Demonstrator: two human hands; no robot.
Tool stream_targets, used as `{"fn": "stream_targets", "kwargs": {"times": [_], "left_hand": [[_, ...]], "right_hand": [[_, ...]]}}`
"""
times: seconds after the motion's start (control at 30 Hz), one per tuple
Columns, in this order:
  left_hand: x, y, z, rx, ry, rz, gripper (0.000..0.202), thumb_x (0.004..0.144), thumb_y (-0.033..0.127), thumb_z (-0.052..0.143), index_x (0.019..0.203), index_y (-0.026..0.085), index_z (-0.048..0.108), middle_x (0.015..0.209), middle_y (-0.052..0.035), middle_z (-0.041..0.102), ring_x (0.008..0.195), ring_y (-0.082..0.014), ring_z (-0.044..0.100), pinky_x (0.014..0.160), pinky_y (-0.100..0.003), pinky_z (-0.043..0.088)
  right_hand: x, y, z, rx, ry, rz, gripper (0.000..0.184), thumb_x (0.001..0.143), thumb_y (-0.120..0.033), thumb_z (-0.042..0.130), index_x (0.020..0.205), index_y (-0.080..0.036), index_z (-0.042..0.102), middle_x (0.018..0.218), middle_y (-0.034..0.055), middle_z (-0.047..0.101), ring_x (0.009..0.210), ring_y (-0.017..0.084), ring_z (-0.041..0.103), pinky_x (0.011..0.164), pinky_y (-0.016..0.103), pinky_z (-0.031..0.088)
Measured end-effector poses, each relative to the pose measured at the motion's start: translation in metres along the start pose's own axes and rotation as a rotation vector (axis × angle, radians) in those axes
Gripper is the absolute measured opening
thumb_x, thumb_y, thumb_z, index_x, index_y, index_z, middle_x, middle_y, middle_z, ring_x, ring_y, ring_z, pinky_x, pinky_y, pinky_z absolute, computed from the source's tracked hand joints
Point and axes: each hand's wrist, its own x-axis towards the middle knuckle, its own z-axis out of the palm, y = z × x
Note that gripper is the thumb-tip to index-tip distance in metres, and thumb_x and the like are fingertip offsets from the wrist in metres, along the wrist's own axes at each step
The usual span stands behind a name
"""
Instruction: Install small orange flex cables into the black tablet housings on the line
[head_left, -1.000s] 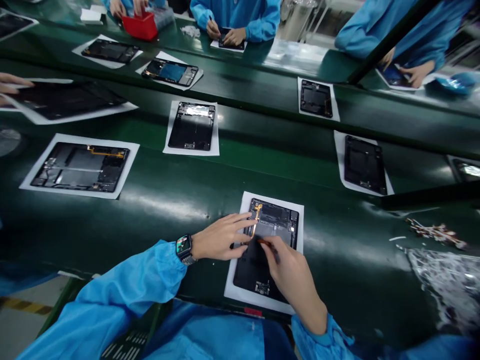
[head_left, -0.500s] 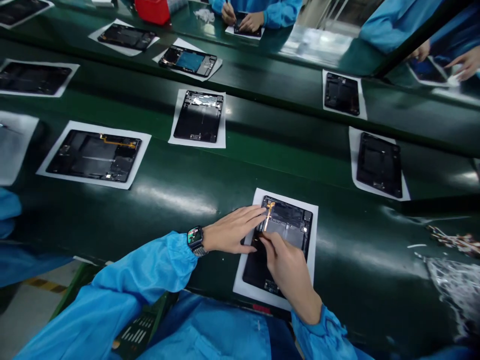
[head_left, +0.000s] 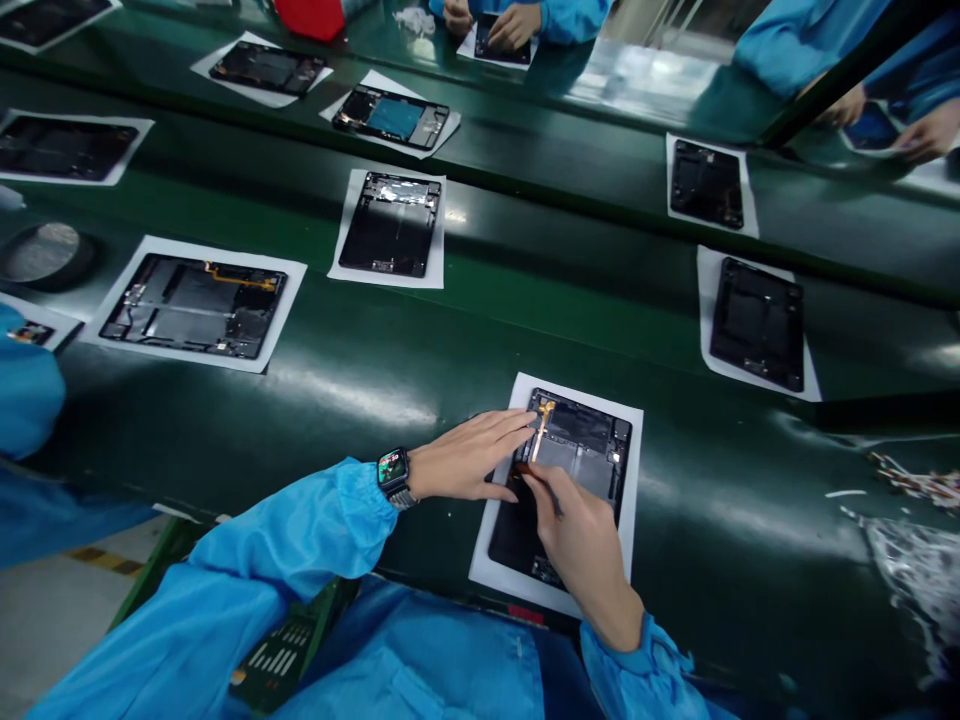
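An opened tablet housing (head_left: 589,425) with dark inner parts lies on a white paper sheet (head_left: 632,490) in front of me. Along its upper left side runs an orange flex cable (head_left: 541,432). My left hand (head_left: 472,457) is open, palm down, its stretched fingertips resting on the housing's left edge beside the cable. My right hand (head_left: 581,530) is over the lower half, thumb and forefinger pinched together at the cable's lower end. A small dark, reddish bit shows at those fingertips, but what it is stays unclear. Part of the housing is hidden under the right hand.
Other opened tablets on paper lie around the green bench, at left (head_left: 195,305), ahead (head_left: 394,225) and at right (head_left: 757,325). A heap of clear plastic scraps (head_left: 915,570) sits at the right edge. Co-workers' hands (head_left: 514,25) work across the bench; a blue sleeve (head_left: 26,385) is at left.
Both my hands keep nearly the same pose on the tablet. At the far left, a white sheet has moved away and a round dish-like object now shows. The co-worker's sleeve there reaches further in.
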Motion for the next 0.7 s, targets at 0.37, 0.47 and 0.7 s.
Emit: {"fn": "stream_targets", "kwargs": {"times": [0.37,0.47,0.7], "left_hand": [[-0.003,-0.004,0.001,-0.014,0.015,0.007,0.095,0.078,0.043,0.077,0.149,0.011,0.022,0.152,-0.0237,0.031,0.145,-0.031,0.025,0.118,-0.046,0.029],[-0.003,-0.003,0.001,-0.031,0.019,0.006,0.093,0.079,0.044,0.076,0.148,0.012,0.022,0.152,-0.0234,0.03,0.145,-0.0306,0.024,0.118,-0.046,0.028],[-0.002,-0.003,0.002,-0.035,0.005,-0.004,0.093,0.08,0.041,0.076,0.149,0.012,0.021,0.153,-0.0233,0.029,0.146,-0.0305,0.024,0.118,-0.045,0.027]], "right_hand": [[0.011,0.001,-0.007,-0.212,-0.075,-0.038,0.016,0.097,-0.017,0.043,0.092,-0.018,0.057,0.078,0.0044,0.068,0.062,0.017,0.064,0.051,0.025,0.035],[0.009,-0.001,-0.004,-0.276,-0.079,-0.06,0.015,0.096,-0.014,0.044,0.089,-0.017,0.057,0.075,0.0038,0.067,0.06,0.017,0.063,0.05,0.025,0.033],[0.01,-0.005,-0.004,-0.305,-0.058,-0.093,0.014,0.092,-0.01,0.045,0.089,-0.016,0.057,0.073,0.004,0.066,0.058,0.017,0.061,0.049,0.026,0.032]]}}
